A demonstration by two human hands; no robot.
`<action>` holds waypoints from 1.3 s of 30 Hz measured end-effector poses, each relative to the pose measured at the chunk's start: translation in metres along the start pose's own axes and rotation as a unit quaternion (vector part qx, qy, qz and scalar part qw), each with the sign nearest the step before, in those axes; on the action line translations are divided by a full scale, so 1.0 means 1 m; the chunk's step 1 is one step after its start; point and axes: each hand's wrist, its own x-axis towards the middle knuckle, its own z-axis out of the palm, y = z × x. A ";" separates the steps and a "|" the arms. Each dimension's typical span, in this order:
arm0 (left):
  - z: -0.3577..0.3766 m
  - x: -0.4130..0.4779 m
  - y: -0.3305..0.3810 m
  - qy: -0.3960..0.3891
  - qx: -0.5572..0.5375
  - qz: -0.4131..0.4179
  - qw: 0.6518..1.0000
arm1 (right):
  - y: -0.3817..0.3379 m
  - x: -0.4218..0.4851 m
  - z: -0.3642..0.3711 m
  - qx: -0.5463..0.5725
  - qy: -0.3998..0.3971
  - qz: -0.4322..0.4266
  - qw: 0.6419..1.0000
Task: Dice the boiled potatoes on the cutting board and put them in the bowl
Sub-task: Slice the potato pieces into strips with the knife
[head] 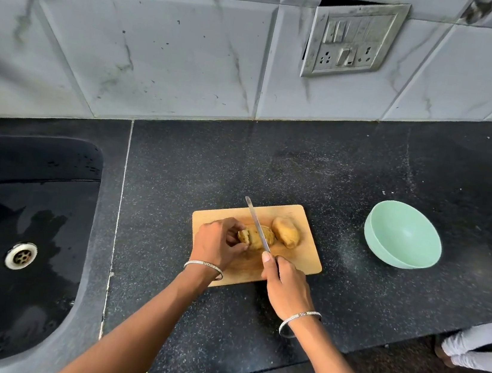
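On the cutting board (301, 256), the left hand (218, 242) pinches the part-sliced potato (249, 237) at its left end, while the right hand (284, 280) grips the knife (257, 223), blade crossing the potato's long axis.

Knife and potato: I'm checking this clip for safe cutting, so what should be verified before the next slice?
1. Left hand holds the part-sliced potato steady: ok.
2. Right hand grips the knife, forefinger along the spine: ok.
3. Left fingertips apart from the blade: ok, slices lie between them.
4. Cutting board flat on the counter: ok.
5. Whole potato out of the blade's path: cannot tell, it lies close beside it.
6. Bowl empty, right of the board: ok.
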 end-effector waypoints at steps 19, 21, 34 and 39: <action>-0.010 -0.009 0.002 0.011 -0.001 -0.038 0.999 | 0.003 -0.028 0.020 -0.060 -0.026 -0.001 0.998; -0.009 -0.010 0.001 0.014 -0.003 -0.041 0.999 | 0.003 -0.030 0.020 -0.058 -0.032 0.000 0.998; -0.006 -0.007 0.001 0.009 -0.018 -0.053 0.998 | 0.005 -0.028 0.021 -0.078 -0.027 0.006 0.997; -0.004 -0.006 0.000 0.016 -0.016 -0.055 0.998 | 0.004 -0.027 0.019 -0.067 -0.058 0.006 0.996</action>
